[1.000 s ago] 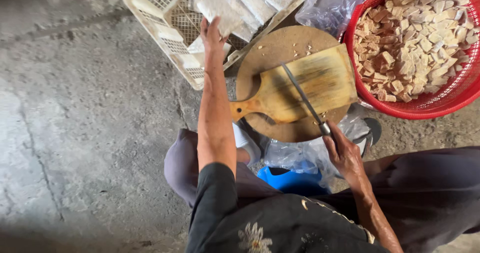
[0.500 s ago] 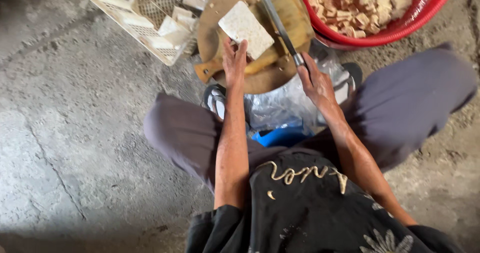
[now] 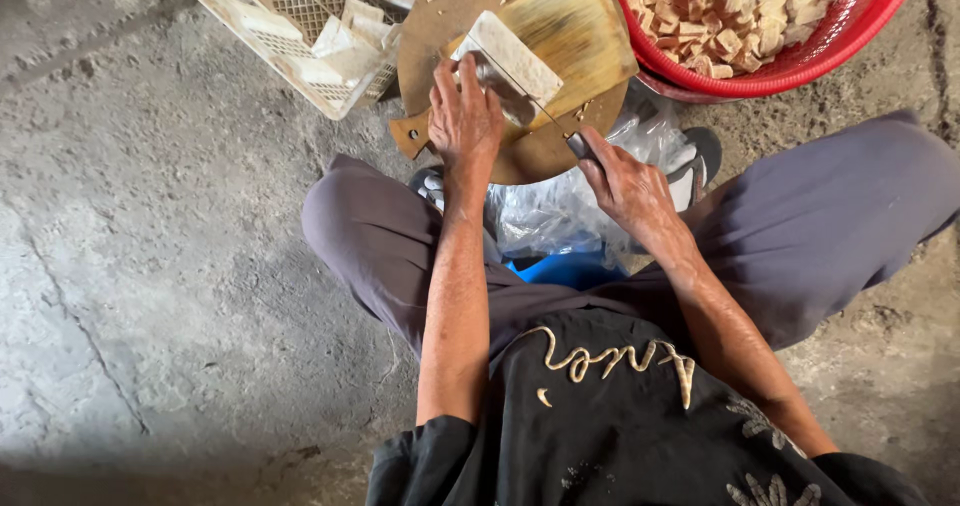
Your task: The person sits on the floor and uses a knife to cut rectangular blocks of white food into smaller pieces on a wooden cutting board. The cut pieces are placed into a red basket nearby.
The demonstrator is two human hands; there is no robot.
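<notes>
Now the left hand (image 3: 465, 116) presses flat on one pale block (image 3: 510, 61) lying diagonally on the wooden board (image 3: 580, 36); the right hand (image 3: 625, 181) grips one knife (image 3: 545, 116), blade pointing up-left across it.

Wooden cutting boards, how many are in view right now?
2. A rectangular paddle board with a handle carries the white block under the left hand. It lies on a round wooden board, whose top edge is cut off by the frame.
</notes>
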